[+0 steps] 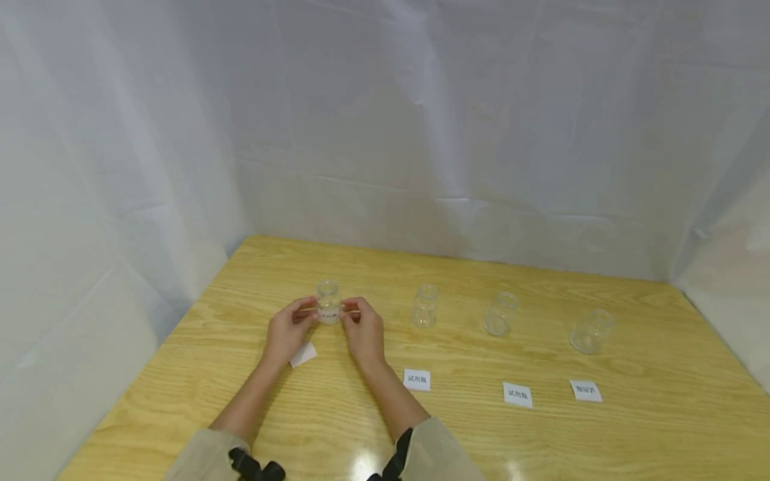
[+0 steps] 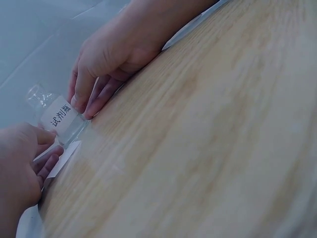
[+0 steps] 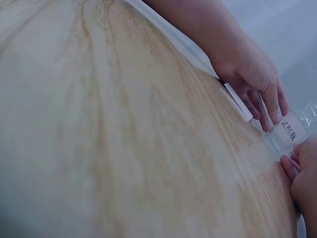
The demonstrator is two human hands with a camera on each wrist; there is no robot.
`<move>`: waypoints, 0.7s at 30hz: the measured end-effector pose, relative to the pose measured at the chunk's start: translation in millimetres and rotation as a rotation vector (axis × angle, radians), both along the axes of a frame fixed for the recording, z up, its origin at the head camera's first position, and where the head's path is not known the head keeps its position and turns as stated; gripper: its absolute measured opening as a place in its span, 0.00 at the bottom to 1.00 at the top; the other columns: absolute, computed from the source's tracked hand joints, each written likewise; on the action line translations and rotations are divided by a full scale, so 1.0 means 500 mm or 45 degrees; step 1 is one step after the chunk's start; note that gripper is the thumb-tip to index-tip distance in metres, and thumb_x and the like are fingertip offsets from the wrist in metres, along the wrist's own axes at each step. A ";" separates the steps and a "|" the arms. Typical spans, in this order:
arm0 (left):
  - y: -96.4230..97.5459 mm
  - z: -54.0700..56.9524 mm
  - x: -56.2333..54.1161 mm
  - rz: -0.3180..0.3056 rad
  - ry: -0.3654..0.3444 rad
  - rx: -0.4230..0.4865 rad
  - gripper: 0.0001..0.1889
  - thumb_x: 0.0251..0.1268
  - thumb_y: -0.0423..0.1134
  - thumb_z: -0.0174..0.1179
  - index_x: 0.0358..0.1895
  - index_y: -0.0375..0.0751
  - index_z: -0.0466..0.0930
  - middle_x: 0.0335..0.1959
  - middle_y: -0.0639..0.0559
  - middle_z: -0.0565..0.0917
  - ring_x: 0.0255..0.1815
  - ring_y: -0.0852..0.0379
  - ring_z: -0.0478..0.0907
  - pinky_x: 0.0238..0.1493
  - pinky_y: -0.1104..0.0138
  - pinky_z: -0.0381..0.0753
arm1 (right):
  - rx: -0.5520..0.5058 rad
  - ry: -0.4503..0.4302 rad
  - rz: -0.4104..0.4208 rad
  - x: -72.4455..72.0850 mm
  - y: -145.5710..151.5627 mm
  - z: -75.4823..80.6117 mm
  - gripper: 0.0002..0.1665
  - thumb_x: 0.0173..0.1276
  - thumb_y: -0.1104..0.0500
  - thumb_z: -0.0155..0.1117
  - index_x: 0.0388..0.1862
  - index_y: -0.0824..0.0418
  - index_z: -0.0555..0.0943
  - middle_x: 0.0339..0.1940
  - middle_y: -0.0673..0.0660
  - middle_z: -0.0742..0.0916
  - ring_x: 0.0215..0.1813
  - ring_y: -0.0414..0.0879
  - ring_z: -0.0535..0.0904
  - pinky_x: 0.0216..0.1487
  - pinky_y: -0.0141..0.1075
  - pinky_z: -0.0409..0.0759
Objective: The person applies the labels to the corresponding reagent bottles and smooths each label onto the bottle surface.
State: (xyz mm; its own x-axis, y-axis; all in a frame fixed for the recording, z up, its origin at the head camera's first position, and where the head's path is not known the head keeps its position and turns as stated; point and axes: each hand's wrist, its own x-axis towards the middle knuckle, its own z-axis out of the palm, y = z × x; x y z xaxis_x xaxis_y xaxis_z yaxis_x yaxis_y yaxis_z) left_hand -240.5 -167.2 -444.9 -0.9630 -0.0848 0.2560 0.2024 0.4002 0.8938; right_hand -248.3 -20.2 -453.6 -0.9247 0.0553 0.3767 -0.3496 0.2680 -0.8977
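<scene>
A small clear glass reagent bottle stands upright on the table, with a white label bearing dark handwritten characters on its front. My left hand holds the bottle from the left, thumb at the label's edge. From the right, my right hand holds it too, its thumb against the other edge of the label. In both wrist views the fingers reach round the bottle's sides, partly hidden behind the glass. A piece of white paper lies beside my left hand.
To the right, three more clear glass bottles stand in a row: one near, one middle, one far. Three written white labels lie in front of them. Pale sheeting surrounds the wooden table.
</scene>
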 end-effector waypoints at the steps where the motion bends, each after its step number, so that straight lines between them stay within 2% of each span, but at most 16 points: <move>1: 0.000 0.000 0.000 -0.001 0.001 0.004 0.17 0.60 0.27 0.59 0.52 0.28 0.74 0.49 0.36 0.78 0.47 0.43 0.77 0.47 0.61 0.75 | -0.003 -0.010 -0.002 0.000 0.000 0.001 0.08 0.59 0.70 0.63 0.38 0.64 0.80 0.32 0.54 0.83 0.32 0.43 0.80 0.31 0.30 0.77; 9: 0.004 0.004 0.005 -0.008 -0.037 -0.006 0.18 0.61 0.28 0.57 0.55 0.29 0.73 0.50 0.36 0.77 0.48 0.42 0.76 0.49 0.59 0.74 | -0.037 -0.074 -0.007 0.001 -0.003 0.001 0.09 0.58 0.67 0.63 0.39 0.63 0.81 0.32 0.52 0.83 0.32 0.41 0.80 0.33 0.30 0.78; 13: 0.003 0.002 0.005 -0.012 -0.061 -0.010 0.18 0.61 0.30 0.58 0.55 0.30 0.73 0.51 0.37 0.77 0.49 0.43 0.75 0.49 0.59 0.74 | -0.037 -0.057 0.001 0.001 -0.001 0.000 0.09 0.58 0.68 0.64 0.39 0.64 0.81 0.32 0.53 0.83 0.32 0.42 0.80 0.33 0.31 0.78; 21: 0.004 0.006 0.007 -0.006 -0.016 -0.005 0.16 0.61 0.28 0.58 0.53 0.28 0.74 0.49 0.36 0.78 0.47 0.43 0.77 0.48 0.61 0.75 | 0.002 -0.030 -0.001 -0.001 0.001 -0.002 0.08 0.59 0.68 0.65 0.39 0.64 0.81 0.32 0.54 0.83 0.33 0.43 0.81 0.33 0.30 0.78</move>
State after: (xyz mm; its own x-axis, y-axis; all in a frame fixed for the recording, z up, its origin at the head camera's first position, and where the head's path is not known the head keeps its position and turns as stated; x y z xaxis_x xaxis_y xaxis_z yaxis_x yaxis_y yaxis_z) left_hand -236.9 -165.0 -442.1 -0.9665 -0.0796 0.2440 0.1928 0.4028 0.8947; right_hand -248.7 -19.5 -454.6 -0.9332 0.0555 0.3551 -0.3283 0.2700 -0.9052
